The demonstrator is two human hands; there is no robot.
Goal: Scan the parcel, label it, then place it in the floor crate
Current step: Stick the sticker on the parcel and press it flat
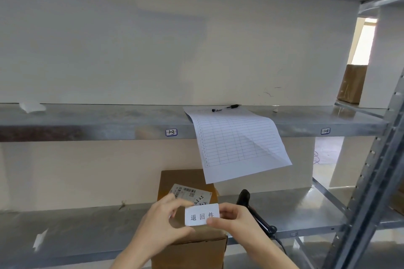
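L hand (166, 223) & R hand (232, 218) each pinch a side of the white return label (202, 216), held flat over the cardboard parcel (192, 247) at the lower shelf's (87, 231) front edge, prob. readying it to stick near the shipping label (190, 192), w/ the barcode scanner (246, 199) lying just beside.

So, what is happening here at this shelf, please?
A person holds a small white label between both hands, the left hand and the right hand pinching its two ends, over a brown cardboard parcel on the lower shelf. The parcel carries a barcode sticker. A black scanner lies on the shelf to the right. The label does not look stuck on yet.
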